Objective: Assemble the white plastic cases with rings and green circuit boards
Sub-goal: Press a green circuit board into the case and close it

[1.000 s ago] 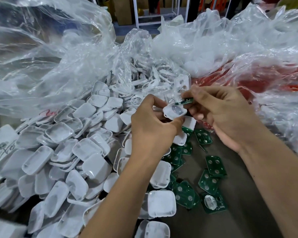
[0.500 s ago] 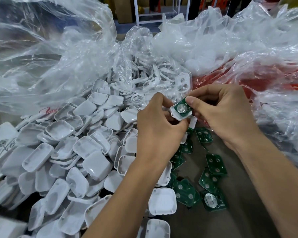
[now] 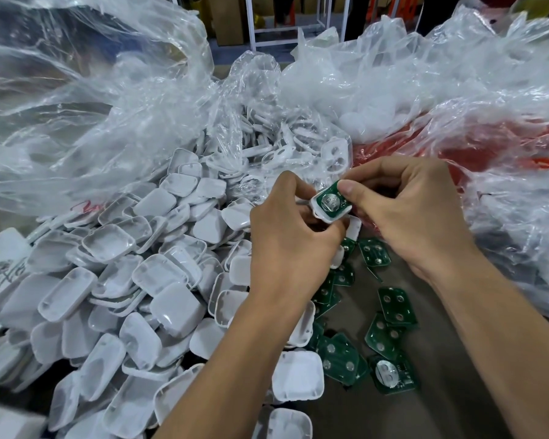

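Both hands meet at the centre over a small white plastic case (image 3: 321, 213). A green circuit board (image 3: 329, 201) with a round silver cell lies inside it, facing up. My left hand (image 3: 290, 240) grips the case from the left and below. My right hand (image 3: 406, 213) holds it from the right, with the thumb pressing on the board's upper right corner. Below the hands, several loose green circuit boards (image 3: 393, 307) lie on the brown table. A big heap of white case halves (image 3: 118, 289) fills the left side. White rings (image 3: 267, 150) sit in a clear bag behind the hands.
Crumpled clear plastic bags (image 3: 86, 106) rise along the back and left. A clear bag over red parts (image 3: 495, 147) lies at the right. Bare brown table (image 3: 438, 403) shows at the lower right. A white metal frame (image 3: 286, 23) stands at the far back.
One second ago my right hand held the board edge-on above the case. The board now lies flat inside the case and the thumb presses on it. Both hands stayed in place.
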The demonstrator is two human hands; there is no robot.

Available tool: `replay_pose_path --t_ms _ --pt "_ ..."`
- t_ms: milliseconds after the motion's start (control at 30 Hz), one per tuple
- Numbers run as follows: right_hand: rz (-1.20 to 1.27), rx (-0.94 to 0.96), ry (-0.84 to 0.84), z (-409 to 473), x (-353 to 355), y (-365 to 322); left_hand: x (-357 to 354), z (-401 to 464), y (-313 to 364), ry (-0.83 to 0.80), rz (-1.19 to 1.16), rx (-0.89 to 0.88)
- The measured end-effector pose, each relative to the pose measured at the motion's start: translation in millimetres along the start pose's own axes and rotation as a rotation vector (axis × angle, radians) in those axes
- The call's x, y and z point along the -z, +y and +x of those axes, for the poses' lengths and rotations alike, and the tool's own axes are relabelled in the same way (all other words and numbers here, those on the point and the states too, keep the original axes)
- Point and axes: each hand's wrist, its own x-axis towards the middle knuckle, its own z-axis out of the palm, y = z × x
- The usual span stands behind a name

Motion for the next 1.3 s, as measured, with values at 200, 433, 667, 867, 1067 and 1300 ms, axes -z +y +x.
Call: replay_pose_path --t_ms 200,433,667,867,1067,1300 --pt "0.011 0.008 -0.007 0 -1 1 1 0 0 -0.006 -0.015 0.004" --pt "-0.048 0.046 -0.024 -3 -3 -2 1 0 2 -0.033 -0.053 0.013" --pt "-0.095 0.044 0.029 -5 -7 -4 2 1 3 -0.049 -0.125 0.034" --pt "-0.128 0.060 0.075 -9 -10 -7 1 1 4 -0.047 -0.176 0.053" --pt "-0.128 0.043 0.123 -11 -15 -9 0 1 3 -0.037 -0.217 0.063" --pt "-0.165 0.047 0.169 -14 -19 -8 0 -1 5 -0.036 -0.280 0.089"
